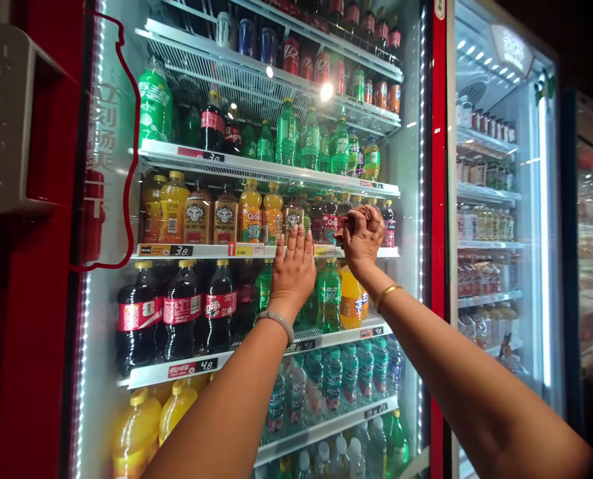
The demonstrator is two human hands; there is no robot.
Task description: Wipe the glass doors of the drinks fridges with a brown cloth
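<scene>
The cooler door stands swung open at the far left, and the work is at the third shelf from the top, along its front edge where the price strip runs. On the left part of that shelf the orange juice bottles and brown tea bottles stand in even rows facing forward, so that stretch looks settled.

Toward the right half of the shelf edge, the left hand lies flat with fingers spread and together against nothing, palm pressed on the price strip and the fronts of the bottles behind it; it grips nothing.

Just beside it, near the shelf's right end, the right hand is curled closed around a small red-labelled bottle, which sits at the shelf's front edge among the dark drink bottles. Whether that bottle rests fully on the shelf or is lifted off it cannot be told.

As a judgement, placing or straightening at the right end is in progress, and the rows there look less orderly than the left. The shelves above and below appear stocked.
</scene>
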